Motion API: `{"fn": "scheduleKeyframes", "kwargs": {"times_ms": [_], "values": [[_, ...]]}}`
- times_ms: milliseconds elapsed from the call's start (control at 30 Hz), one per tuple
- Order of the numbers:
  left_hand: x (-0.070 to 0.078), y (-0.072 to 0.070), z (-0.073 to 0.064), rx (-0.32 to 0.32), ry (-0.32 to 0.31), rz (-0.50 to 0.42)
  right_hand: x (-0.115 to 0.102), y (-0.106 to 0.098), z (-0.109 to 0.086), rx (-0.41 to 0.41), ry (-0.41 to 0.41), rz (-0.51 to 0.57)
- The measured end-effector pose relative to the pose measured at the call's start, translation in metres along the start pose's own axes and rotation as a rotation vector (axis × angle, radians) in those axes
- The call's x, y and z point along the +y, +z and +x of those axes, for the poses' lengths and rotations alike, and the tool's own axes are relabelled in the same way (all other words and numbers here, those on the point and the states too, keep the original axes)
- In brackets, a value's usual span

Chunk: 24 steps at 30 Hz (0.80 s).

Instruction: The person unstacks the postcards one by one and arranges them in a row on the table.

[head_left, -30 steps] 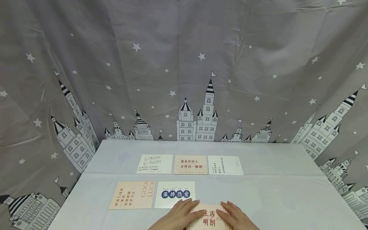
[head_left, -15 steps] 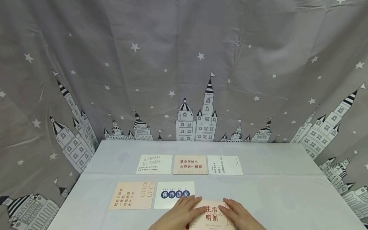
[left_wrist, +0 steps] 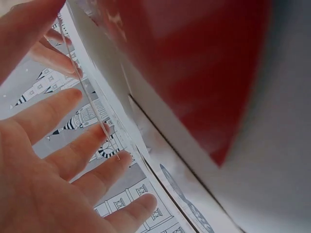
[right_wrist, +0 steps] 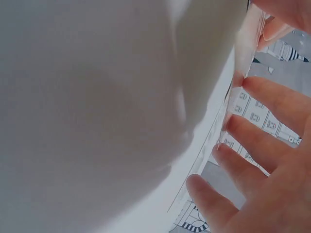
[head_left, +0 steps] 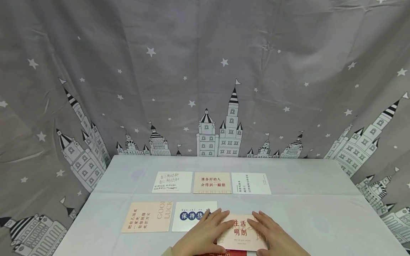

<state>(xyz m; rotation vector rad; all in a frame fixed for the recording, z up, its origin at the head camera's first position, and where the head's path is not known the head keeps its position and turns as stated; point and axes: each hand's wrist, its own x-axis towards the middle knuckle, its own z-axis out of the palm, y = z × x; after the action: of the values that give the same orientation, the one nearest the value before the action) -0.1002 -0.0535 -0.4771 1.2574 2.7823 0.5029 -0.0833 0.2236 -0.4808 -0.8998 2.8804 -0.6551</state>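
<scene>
A peach card with red Chinese lettering (head_left: 241, 233) is between my two hands near the front of the table. On its left side my left hand (head_left: 203, 233) grips it, the fingertips over its upper left edge and the thumb by the near edge. Opposite, my right hand (head_left: 278, 236) grips the right side in much the same way. A red card (head_left: 235, 253) lies below and nearer, partly hidden by the peach card and cut off by the frame. In the left wrist view, a large red surface (left_wrist: 209, 73) fills the upper right, blurred.
In a back row lie a handwritten white card (head_left: 172, 182), a peach card (head_left: 212, 183) and a white card (head_left: 251, 184). Closer are a peach card (head_left: 147, 217) and a white card with blue circles (head_left: 189, 222), partly covered by my left hand. A grey castle-print curtain (head_left: 205, 71) hangs behind the white table (head_left: 320, 213).
Both hands have moved forward and slightly right with the peach card. Its near edge now shows, with the red card coming into view below it. The other cards stay put.
</scene>
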Motion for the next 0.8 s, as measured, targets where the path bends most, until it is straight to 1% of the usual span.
{"fn": "scheduleKeyframes", "kwargs": {"times_ms": [133,200,233,367,500,800], "values": [[-0.002,0.001,0.009,0.010,-0.003,0.053,0.003,-0.005,0.005,-0.069,0.077,0.063],[-0.003,0.000,0.014,0.016,-0.006,0.068,0.004,-0.007,0.007,-0.087,0.109,0.075],[-0.004,0.000,0.016,0.017,-0.009,0.069,0.005,-0.007,0.008,-0.086,0.113,0.073],[-0.005,0.000,0.024,0.009,-0.027,0.057,0.010,-0.010,0.011,-0.065,0.102,0.056],[-0.007,0.001,0.031,0.000,-0.049,0.044,0.017,-0.012,0.015,-0.050,0.088,0.071],[-0.011,0.003,0.040,0.000,-0.066,0.049,0.025,-0.013,0.021,-0.055,0.082,0.079]]}}
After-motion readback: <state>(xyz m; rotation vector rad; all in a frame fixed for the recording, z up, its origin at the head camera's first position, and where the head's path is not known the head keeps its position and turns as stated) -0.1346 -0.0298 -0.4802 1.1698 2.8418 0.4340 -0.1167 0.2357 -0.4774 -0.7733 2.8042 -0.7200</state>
